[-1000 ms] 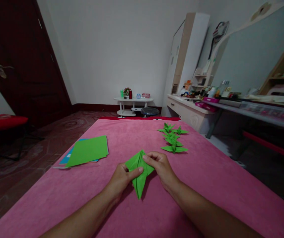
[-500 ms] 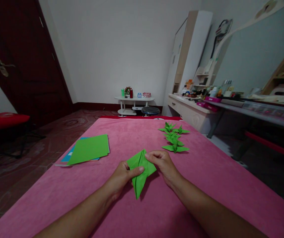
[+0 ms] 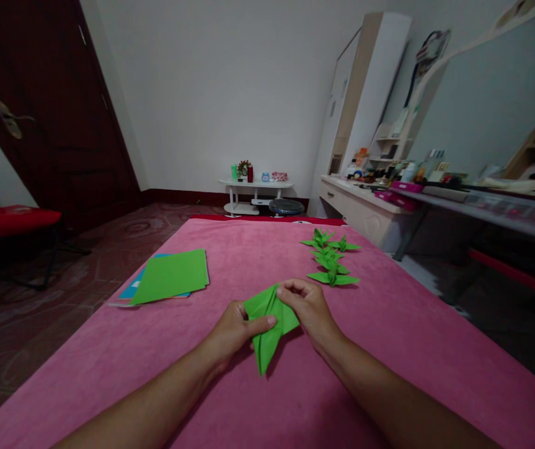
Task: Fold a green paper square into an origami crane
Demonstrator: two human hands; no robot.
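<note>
A partly folded piece of green origami paper (image 3: 267,340) is held just over the pink cloth, one pointed flap toward me. My left hand (image 3: 238,329) grips its left side, thumb lying across the front and the other fingers mostly hidden behind. At the top right corner, my right hand (image 3: 305,305) pinches the paper between thumb and fingers. Beyond my right hand, several folded green paper cranes (image 3: 333,275) lie in a cluster. Off to the left is a stack of square paper (image 3: 171,277), green on top with blue and other colours beneath.
The pink cloth (image 3: 230,411) covers the surface under my hands. A white side table (image 3: 254,184) with small items stands by the far wall. To the right is a dressing table (image 3: 365,199) crowded with bottles, and at left a red stool (image 3: 12,222).
My right hand still pinches the upper corner, its fingers slightly more curled. The whole view has shifted a little; the stack and cranes lie as before.
</note>
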